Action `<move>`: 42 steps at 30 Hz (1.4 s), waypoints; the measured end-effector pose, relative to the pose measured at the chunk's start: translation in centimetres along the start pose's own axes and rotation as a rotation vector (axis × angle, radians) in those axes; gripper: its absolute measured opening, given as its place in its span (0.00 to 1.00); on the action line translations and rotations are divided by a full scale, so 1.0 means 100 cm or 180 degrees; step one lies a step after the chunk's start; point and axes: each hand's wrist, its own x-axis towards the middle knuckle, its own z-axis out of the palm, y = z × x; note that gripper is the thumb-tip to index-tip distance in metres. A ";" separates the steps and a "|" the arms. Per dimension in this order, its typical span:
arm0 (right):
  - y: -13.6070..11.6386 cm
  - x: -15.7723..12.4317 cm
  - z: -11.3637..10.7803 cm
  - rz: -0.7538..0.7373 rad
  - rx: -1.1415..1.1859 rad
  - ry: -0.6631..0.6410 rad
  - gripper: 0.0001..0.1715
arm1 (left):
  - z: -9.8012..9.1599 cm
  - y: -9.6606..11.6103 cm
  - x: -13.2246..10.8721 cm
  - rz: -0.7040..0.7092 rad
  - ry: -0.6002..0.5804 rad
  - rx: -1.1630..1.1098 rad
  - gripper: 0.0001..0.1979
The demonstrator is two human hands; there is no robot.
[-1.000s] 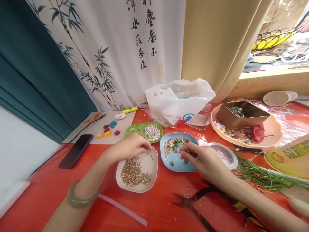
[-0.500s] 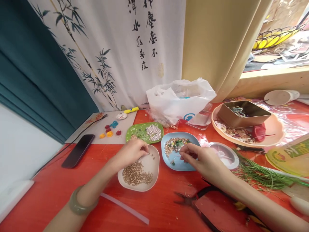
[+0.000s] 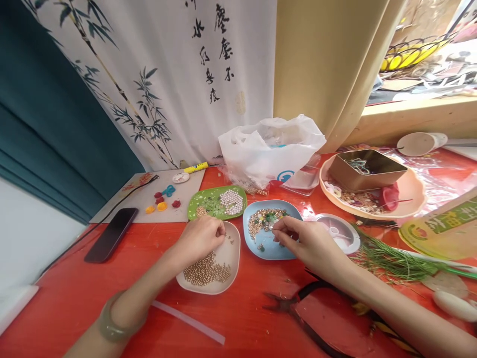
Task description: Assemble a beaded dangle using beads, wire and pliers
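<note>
My left hand (image 3: 203,238) is closed, fingertips pinched together, above the white tray (image 3: 234,263) of small gold beads (image 3: 204,271). What it pinches, if anything, is hidden. Over the blue tray (image 3: 274,252), my right hand (image 3: 298,238) has thumb and forefinger pressed together; a thin pin or wire seems to show at the tips, too small to name surely. Gold, green and clear beads (image 3: 267,219) lie in the blue tray. Behind stands a green tray (image 3: 212,193) with pearl-like white beads (image 3: 231,202) and some gold ones.
Black-handled pliers (image 3: 285,303) lie below my right forearm, a translucent strip (image 3: 190,322) nearer the front. A phone (image 3: 112,234) is at left, a plastic bag (image 3: 268,149) behind. At right are a round clear case (image 3: 339,233), green stems (image 3: 391,261) and a peach dish (image 3: 417,199) holding a metal box (image 3: 367,171).
The whole view has shifted slightly, with things appearing a little further left. Both hands keep nearly the same pinched poses over the same trays.
</note>
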 end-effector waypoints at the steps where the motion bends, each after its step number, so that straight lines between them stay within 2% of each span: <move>1: 0.000 0.000 0.000 0.0015 0.0004 -0.0006 0.07 | -0.001 0.001 -0.001 -0.0008 0.0010 0.0019 0.08; 6: 0.001 0.002 -0.001 0.0129 0.0067 -0.0037 0.07 | -0.009 0.005 -0.004 -0.0008 -0.0082 -0.0044 0.07; 8: 0.001 0.002 0.000 0.0163 0.0096 -0.0049 0.08 | -0.013 0.011 -0.003 0.0049 0.0084 -0.0113 0.08; 10: 0.001 0.002 0.000 0.0176 0.0125 -0.0065 0.08 | -0.016 0.021 0.000 0.0308 0.0336 -0.0207 0.09; 12: 0.001 0.002 0.001 0.0180 0.0157 -0.0076 0.08 | -0.016 0.033 0.006 0.0668 0.0402 -0.0272 0.08; 15: 0.001 0.002 0.000 0.0180 0.0214 -0.0074 0.08 | -0.013 0.049 0.017 0.0963 0.0227 0.0016 0.09; 18: 0.001 0.003 0.000 0.0199 0.0300 -0.0059 0.09 | -0.007 0.057 0.029 0.1068 0.0044 0.0426 0.09; 24: 0.003 0.004 -0.001 0.0284 0.0437 0.0025 0.08 | 0.000 0.055 0.042 0.0912 0.0235 0.0561 0.11; 28: 0.004 0.003 -0.001 0.0301 0.0515 0.0018 0.07 | 0.002 0.057 0.044 0.1001 0.0381 0.0630 0.08; 34: 0.003 0.004 -0.001 0.0330 0.0543 0.0014 0.07 | 0.004 0.062 0.047 0.1181 0.0353 0.0716 0.06; 42: 0.002 0.004 -0.002 0.0339 0.0578 0.0017 0.07 | 0.006 0.063 0.051 0.1203 0.0267 0.0610 0.08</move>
